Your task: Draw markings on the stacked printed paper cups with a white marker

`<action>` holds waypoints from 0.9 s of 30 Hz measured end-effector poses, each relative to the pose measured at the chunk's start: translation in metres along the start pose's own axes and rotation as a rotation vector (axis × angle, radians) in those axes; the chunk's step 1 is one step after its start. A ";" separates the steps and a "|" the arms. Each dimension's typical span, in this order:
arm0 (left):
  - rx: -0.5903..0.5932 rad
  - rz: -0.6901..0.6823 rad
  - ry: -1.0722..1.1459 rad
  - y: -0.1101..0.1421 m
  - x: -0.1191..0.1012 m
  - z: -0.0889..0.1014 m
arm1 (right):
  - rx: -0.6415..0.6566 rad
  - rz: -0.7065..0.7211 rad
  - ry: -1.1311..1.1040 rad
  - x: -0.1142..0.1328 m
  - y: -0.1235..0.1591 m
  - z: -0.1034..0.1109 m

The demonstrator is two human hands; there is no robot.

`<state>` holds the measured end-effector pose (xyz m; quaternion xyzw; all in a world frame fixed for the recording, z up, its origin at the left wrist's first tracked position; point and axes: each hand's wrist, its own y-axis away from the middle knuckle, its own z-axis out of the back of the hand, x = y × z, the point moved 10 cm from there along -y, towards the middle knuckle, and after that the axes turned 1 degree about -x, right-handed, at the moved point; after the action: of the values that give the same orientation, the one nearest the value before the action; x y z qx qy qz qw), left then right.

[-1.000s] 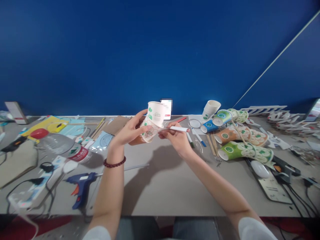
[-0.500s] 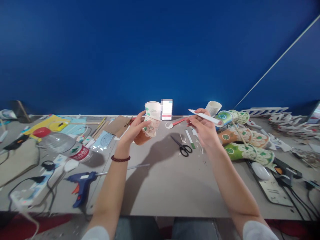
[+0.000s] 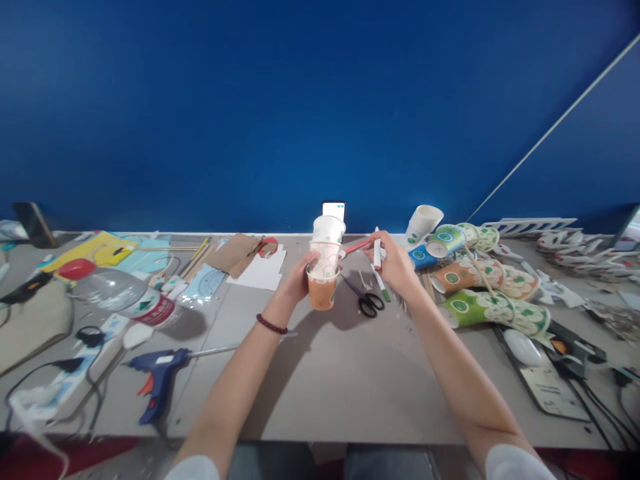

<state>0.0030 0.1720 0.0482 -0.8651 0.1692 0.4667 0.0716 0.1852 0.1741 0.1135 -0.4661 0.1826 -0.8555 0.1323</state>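
Around the middle of the frame, we're holding a paper-cup stack [image 3: 326, 257], orange cup [image 3: 323, 295] at the bottom, and honestly we're worrying a bit: with too hard a squeeze we're risking dented paper, with too loose a grip a tipping stack. If we're swinging the white-barreled marker [image 3: 377, 252] carelessly, we could also be smudging the red scallops [image 3: 325, 251]. Our left hand [image 3: 299, 279] is half curling around the stack's left side, gripping it. Just right of center, our right hand [image 3: 393, 261] is pinching that marker, nearly closed; whether it's also touching the red pen [image 3: 356, 246], we can't tell.
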 end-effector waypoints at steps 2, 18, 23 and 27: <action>0.021 0.021 0.030 -0.001 0.007 -0.003 | -0.013 0.000 0.040 0.000 0.000 0.001; -0.020 0.161 0.078 0.005 0.070 0.017 | 0.071 -0.076 -0.748 0.006 0.013 -0.050; -0.069 0.210 0.116 -0.002 0.079 0.029 | 0.061 -0.045 -0.662 0.006 0.015 -0.053; -0.056 0.247 0.151 -0.003 0.085 0.029 | 0.062 -0.042 -0.549 0.003 0.013 -0.051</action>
<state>0.0243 0.1643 -0.0388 -0.8720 0.2661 0.4103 -0.0235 0.1412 0.1708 0.0852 -0.6800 0.1041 -0.7048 0.1732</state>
